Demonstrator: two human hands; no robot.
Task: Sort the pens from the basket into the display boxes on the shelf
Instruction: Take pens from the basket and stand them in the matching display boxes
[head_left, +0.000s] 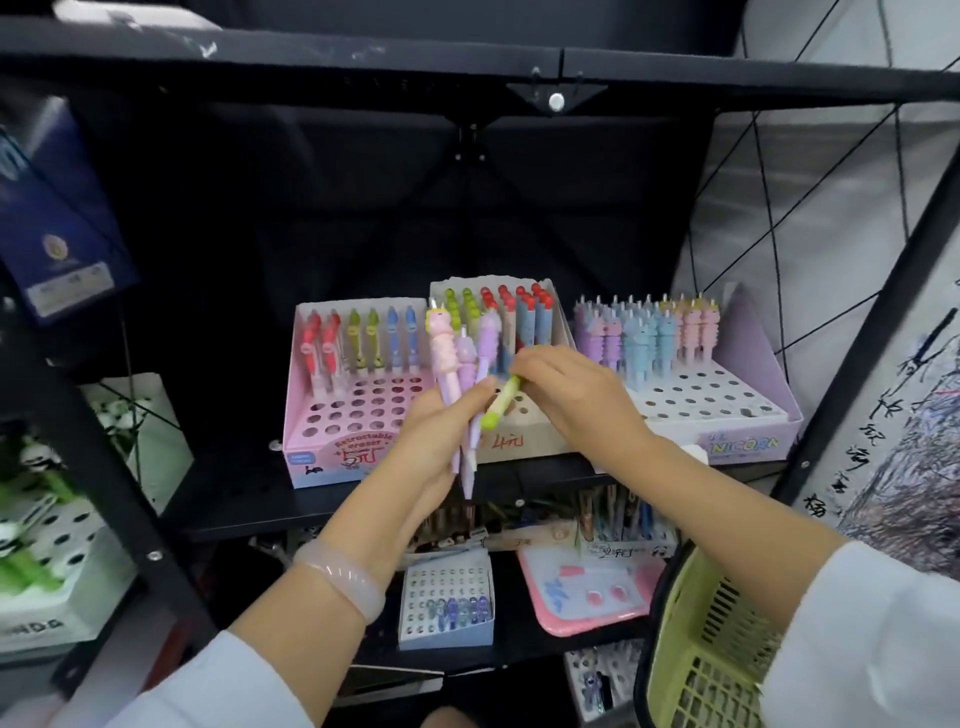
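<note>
Lighting, head view: you worked under soft, even light from the front, which left your hands (519, 410) and the display boxes (706, 395) on the shelf (322, 499) bright. The recess behind the boxes was nearly black. The lower shelf was dim. No hard glare showed. Sharpness: the centre was fairly clear, though printed labels were soft. The left edge, with the green items (31, 525), was smeared. Distortion: the upper shelf rail (467, 67) bowed and uprights leaned outward, wide-angle.
</note>
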